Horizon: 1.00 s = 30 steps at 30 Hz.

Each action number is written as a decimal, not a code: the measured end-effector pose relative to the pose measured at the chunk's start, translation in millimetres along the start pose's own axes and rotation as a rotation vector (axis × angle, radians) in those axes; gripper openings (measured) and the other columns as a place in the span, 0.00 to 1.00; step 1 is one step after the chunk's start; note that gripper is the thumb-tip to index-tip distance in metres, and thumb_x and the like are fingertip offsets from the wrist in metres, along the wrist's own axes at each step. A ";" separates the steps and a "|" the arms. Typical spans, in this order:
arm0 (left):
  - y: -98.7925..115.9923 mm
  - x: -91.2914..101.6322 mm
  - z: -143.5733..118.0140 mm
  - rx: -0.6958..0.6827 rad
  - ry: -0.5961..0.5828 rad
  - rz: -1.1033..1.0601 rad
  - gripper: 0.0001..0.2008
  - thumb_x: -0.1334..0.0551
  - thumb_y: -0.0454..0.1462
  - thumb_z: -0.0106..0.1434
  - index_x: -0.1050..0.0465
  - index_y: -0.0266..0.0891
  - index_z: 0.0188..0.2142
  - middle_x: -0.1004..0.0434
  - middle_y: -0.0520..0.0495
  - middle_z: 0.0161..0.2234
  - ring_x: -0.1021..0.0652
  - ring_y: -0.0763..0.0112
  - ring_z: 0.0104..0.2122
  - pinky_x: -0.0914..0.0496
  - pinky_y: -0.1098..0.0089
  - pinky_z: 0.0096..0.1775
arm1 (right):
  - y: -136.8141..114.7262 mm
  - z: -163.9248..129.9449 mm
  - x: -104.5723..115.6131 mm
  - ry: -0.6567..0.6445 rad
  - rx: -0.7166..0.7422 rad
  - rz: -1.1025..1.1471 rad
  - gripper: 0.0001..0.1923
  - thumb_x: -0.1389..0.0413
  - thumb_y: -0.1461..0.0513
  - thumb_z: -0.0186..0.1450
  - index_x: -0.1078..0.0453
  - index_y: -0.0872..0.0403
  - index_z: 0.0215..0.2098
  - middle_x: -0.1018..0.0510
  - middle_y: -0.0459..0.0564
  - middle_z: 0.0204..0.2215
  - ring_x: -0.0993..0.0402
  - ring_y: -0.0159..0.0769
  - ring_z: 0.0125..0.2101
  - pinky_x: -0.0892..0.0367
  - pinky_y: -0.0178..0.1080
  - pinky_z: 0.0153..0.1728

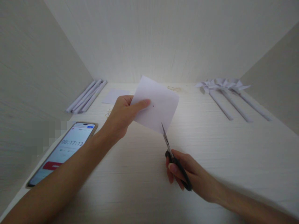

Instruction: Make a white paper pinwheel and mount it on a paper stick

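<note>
My left hand [127,113] pinches a square sheet of white paper [157,98] by its left side, thumb on top, and holds it raised above the table. A small dark red dot marks the paper near its middle, just right of my thumb. In my right hand [187,174] is a pair of scissors [168,143] with black handles. Their blades point up and away from me and meet the paper's near corner. Whether the blades have cut into the sheet I cannot tell. The fingers under the paper are hidden.
On the white table [140,174], several rolled paper tubes [87,96] lie at the back left, beside another paper sheet [114,95]. Three paper pinwheels [224,85] on paper sticks lie at the back right. A phone [67,146] showing a timer lies left, partly behind my left forearm. Pale walls enclose the table.
</note>
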<state>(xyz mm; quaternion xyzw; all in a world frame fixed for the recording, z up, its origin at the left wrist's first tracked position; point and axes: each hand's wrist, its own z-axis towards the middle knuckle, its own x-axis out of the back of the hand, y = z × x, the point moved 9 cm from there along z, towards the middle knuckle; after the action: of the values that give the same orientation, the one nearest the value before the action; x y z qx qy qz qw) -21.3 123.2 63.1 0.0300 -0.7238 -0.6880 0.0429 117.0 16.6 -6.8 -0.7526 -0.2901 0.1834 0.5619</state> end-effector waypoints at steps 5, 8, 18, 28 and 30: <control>1.9 1.1 -1.7 -0.008 0.007 0.019 0.08 0.36 0.40 0.43 0.28 0.36 0.21 0.26 0.49 0.21 0.28 0.71 0.21 0.35 0.72 0.24 | -2.7 0.6 0.4 0.011 -0.007 -0.006 0.19 0.54 0.49 0.60 0.43 0.56 0.23 0.41 0.41 0.17 0.46 0.22 0.15 0.50 0.28 0.14; 2.5 1.5 -1.9 -0.010 0.014 0.026 0.09 0.36 0.40 0.43 0.28 0.36 0.21 0.27 0.49 0.20 0.28 0.71 0.20 0.35 0.72 0.23 | -2.3 0.6 0.7 0.016 -0.016 -0.021 0.19 0.54 0.49 0.60 0.43 0.56 0.23 0.40 0.42 0.18 0.45 0.22 0.15 0.49 0.28 0.14; 2.7 2.6 -0.6 -0.039 0.019 0.058 0.12 0.37 0.43 0.42 0.28 0.35 0.22 0.26 0.49 0.21 0.28 0.71 0.20 0.34 0.72 0.23 | -0.6 0.6 0.0 0.023 -0.020 -0.025 0.19 0.55 0.49 0.60 0.44 0.56 0.23 0.40 0.41 0.17 0.46 0.21 0.15 0.50 0.27 0.13; 3.6 2.0 -1.6 -0.024 0.021 0.051 0.10 0.37 0.41 0.43 0.28 0.35 0.21 0.27 0.49 0.19 0.29 0.72 0.20 0.35 0.72 0.23 | 3.8 -1.2 1.6 0.027 -0.022 -0.055 0.18 0.56 0.50 0.61 0.44 0.56 0.23 0.39 0.41 0.17 0.45 0.22 0.15 0.49 0.27 0.13; 3.3 2.1 -1.6 -0.020 0.022 0.053 0.10 0.37 0.40 0.43 0.28 0.35 0.21 0.27 0.49 0.19 0.29 0.72 0.20 0.35 0.72 0.23 | 3.2 -1.0 1.6 0.026 -0.016 -0.066 0.19 0.56 0.50 0.61 0.44 0.56 0.23 0.40 0.41 0.17 0.45 0.22 0.15 0.50 0.27 0.13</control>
<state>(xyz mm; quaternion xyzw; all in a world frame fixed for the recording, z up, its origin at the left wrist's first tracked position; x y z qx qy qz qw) -23.1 121.5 66.4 0.0179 -0.7169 -0.6935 0.0694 119.6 16.2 -9.5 -0.7495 -0.3090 0.1525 0.5653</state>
